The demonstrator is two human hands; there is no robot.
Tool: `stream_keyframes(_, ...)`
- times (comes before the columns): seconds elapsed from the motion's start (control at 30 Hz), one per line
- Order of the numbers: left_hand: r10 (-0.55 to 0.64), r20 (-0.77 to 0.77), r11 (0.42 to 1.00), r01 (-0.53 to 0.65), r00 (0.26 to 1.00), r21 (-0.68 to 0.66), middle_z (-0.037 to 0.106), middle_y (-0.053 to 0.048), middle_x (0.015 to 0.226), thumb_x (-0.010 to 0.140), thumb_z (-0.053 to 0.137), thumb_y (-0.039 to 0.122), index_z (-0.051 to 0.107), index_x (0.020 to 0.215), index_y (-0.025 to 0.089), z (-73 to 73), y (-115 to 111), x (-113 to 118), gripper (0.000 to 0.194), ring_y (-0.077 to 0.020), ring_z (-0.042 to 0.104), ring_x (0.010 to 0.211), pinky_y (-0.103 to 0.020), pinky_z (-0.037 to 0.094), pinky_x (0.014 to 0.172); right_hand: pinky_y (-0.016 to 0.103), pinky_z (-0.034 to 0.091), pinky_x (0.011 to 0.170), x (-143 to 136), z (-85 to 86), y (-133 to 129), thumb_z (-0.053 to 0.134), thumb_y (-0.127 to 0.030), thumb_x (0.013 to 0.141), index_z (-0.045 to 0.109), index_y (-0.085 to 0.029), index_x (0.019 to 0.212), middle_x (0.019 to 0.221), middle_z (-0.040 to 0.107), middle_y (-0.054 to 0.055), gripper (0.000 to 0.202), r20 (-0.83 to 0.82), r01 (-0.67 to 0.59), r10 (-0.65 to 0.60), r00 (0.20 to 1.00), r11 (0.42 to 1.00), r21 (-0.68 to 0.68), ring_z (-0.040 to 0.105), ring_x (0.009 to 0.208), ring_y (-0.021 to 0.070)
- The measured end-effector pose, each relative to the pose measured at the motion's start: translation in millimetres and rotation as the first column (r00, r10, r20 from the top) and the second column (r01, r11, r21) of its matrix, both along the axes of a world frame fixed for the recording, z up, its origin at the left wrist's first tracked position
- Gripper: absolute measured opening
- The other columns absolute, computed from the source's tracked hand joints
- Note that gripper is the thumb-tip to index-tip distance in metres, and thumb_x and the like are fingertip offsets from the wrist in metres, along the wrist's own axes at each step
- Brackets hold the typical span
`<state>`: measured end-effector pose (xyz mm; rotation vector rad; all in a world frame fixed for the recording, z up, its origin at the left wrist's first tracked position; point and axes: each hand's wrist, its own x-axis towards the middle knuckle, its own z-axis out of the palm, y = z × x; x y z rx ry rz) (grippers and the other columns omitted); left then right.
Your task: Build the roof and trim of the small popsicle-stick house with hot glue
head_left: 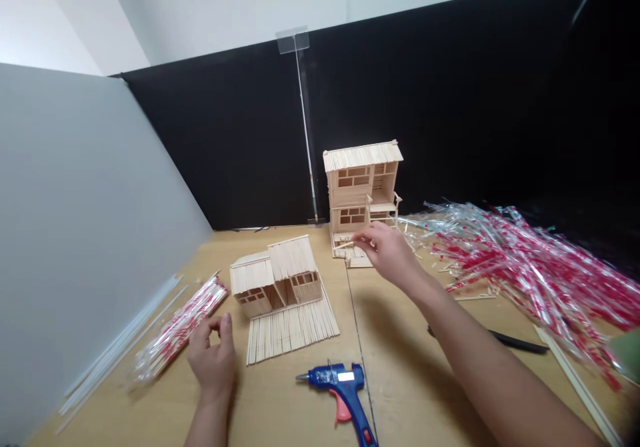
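My right hand (387, 250) pinches a short thin wooden stick (344, 244) at the front of a two-storey model house (350, 197) made of wooden sticks. The stick lies over the porch at the house's base; whether it touches cannot be made out. My left hand (213, 357) is loosely curled, with thumb and forefinger close together and nothing visible in it. It is beside a clear, red-printed pack of wooden sticks (183, 327). A lower model house (277, 280) on a slatted stick base (293, 330) stands between my hands.
A blue glue gun (343, 380) with an orange trigger lies at the front. White glue sticks (120, 354) lie at the left. Red-and-clear wrappers (530, 254) heap at the right, near a black object (517, 342) and long wooden strips (575, 384). A black panel (240, 140) stands behind.
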<state>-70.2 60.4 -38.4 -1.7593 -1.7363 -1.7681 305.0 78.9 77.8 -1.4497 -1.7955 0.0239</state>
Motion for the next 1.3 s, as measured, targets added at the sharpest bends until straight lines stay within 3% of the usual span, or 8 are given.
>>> stream_keyframes(0.2,-0.003,-0.012,1.000,0.003,1.000,-0.021,0.055,0.002,0.068,0.086,0.061,0.035,0.056,0.070,0.019,-0.3,0,-2,0.023,-0.0159,0.052,0.066,-0.030,0.040,0.070,0.027,0.046,0.076,-37,-8.6,38,0.059,-0.014,0.089,0.074,-0.017,0.092,0.088,0.065,0.005,0.016,-0.048,-0.063,0.064,0.997,0.997,0.035,0.060,0.081,0.0155)
stream_keyframes(0.43,-0.022,-0.006,1.000,0.022,1.000,-0.009,0.055,0.002,0.069,0.086,0.061,0.032,0.057,0.069,0.019,3.5,-2,-2,0.022,-0.0154,0.052,0.067,-0.030,0.039,0.071,0.027,0.047,0.074,-65,-11.0,53,0.058,-0.012,0.090,0.075,-0.017,0.094,0.087,0.065,0.005,0.018,-0.031,-0.095,0.097,0.995,0.993,0.066,0.061,0.081,0.0159)
stream_keyframes(0.7,-0.042,-0.014,0.999,0.042,0.999,0.015,0.056,0.002,0.068,0.086,0.062,0.030,0.056,0.069,0.018,4.5,-3,-4,0.021,-0.0151,0.052,0.068,-0.029,0.040,0.071,0.031,0.049,0.075,-75,-15.3,65,0.060,-0.012,0.090,0.076,-0.019,0.092,0.088,0.065,0.006,0.018,0.021,-0.114,0.112,0.993,0.984,0.136,0.062,0.083,0.0186)
stream_keyframes(1.07,-0.026,0.005,0.999,0.026,1.000,0.045,0.057,0.001,0.069,0.084,0.063,0.032,0.059,0.070,0.017,3.6,-2,-4,0.020,-0.0150,0.053,0.068,-0.030,0.041,0.071,0.030,0.049,0.075,-57,-22.2,35,0.057,-0.013,0.091,0.072,-0.018,0.093,0.089,0.067,0.006,0.016,-0.050,-0.066,0.070,0.996,0.995,0.077,0.063,0.083,0.0186)
stream_keyframes(1.3,-0.006,0.049,0.998,0.003,0.999,0.070,0.058,0.001,0.069,0.082,0.064,0.034,0.061,0.072,0.016,5.4,0,0,0.021,-0.0160,0.053,0.068,-0.030,0.042,0.071,0.028,0.045,0.077,-43,-39.7,-23,0.054,-0.014,0.091,0.071,-0.018,0.090,0.093,0.070,0.007,0.017,0.148,-0.012,0.051,0.988,0.967,-0.256,0.064,0.088,0.0198)
